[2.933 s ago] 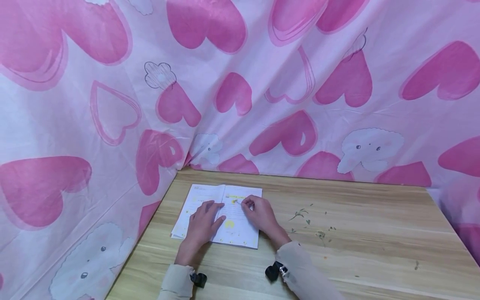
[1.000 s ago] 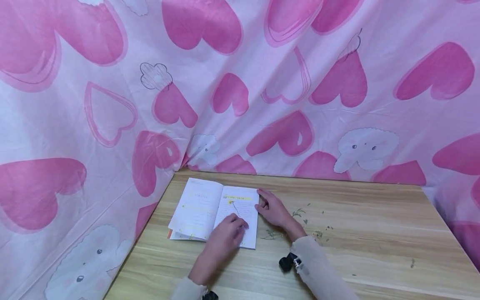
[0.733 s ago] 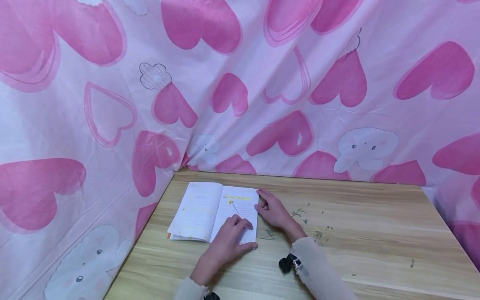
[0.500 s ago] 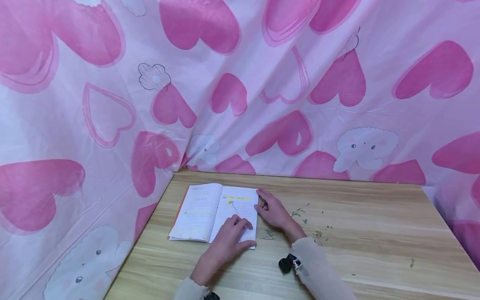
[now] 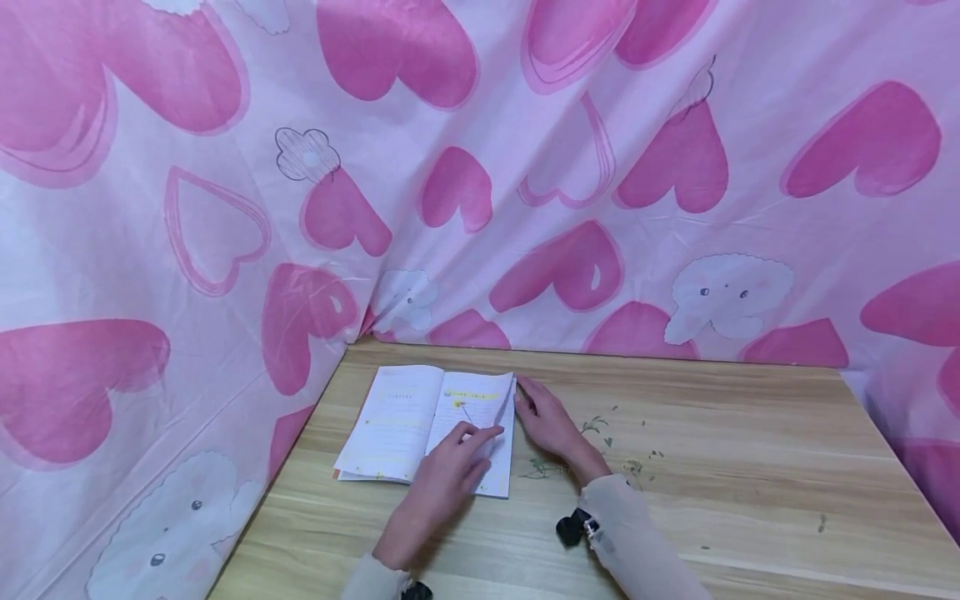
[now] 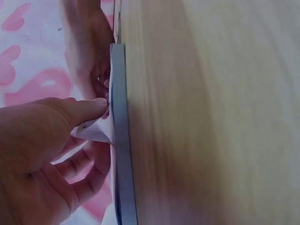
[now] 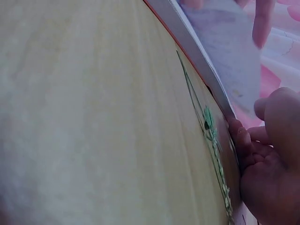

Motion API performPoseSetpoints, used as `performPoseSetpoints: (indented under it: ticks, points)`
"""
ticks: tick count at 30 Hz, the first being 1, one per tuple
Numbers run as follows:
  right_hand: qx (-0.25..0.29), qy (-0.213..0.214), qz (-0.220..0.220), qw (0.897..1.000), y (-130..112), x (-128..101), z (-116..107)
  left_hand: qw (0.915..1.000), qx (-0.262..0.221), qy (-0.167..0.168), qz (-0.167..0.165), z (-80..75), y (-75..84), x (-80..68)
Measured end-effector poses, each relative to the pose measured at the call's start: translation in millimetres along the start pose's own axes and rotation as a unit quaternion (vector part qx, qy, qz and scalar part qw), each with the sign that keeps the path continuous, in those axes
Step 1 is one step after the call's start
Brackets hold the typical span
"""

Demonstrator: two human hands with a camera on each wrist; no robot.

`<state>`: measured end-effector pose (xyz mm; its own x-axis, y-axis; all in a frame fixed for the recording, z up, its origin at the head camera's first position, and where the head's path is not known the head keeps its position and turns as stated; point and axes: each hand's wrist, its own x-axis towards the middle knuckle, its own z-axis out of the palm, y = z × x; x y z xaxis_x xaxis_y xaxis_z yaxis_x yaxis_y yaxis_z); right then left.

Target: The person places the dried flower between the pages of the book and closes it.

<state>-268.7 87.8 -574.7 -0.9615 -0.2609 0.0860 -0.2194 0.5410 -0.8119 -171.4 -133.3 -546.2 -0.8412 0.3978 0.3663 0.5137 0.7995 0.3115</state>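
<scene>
An open book (image 5: 393, 425) lies on the table with printed, yellow-marked pages. A small yellow flower (image 5: 460, 404) with a thin dark stem (image 5: 468, 415) rests on the right-hand page. My left hand (image 5: 447, 471) lies over that page, its fingers extended across the lower half near the outer edge. The left wrist view shows a bent page flap (image 6: 96, 131) beside its fingers. At the book's upper right edge, my right hand (image 5: 549, 421) holds the raised page (image 7: 239, 65), its thumb at the corner and its other fingers curled against the book's side.
Dried sprigs (image 5: 536, 469) and leaf bits (image 5: 596, 425) are scattered on the wooden table (image 5: 735, 450) to the right of the book. A pink heart-printed cloth (image 5: 555, 183) hangs along the table's back and left sides.
The right-hand page, flat before, now curves up along its outer edge. My left hand has shifted slightly left, its thumb away from the lower corner. The right hand stays at the book's edge.
</scene>
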Motion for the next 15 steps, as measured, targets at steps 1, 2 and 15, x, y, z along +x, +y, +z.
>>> performPoseSetpoints:
  ticks: [1, 2, 15]
  points:
    - [0.000, 0.001, 0.000, 1.000, 0.2, 0.0, 0.3, 1.0000, -0.003, 0.006, -0.003, -1.9, -0.5, -0.2]
    - [0.000, 0.003, -0.001, 1.000, 0.4, -0.1, 0.5, 0.9999, -0.005, 0.011, -0.009, -4.1, -0.7, -0.3]
    - [-0.023, -0.024, 0.010, 0.999, 4.2, 0.9, 3.6, 0.9921, -0.063, 0.066, -0.087, -28.4, 7.2, 6.7]
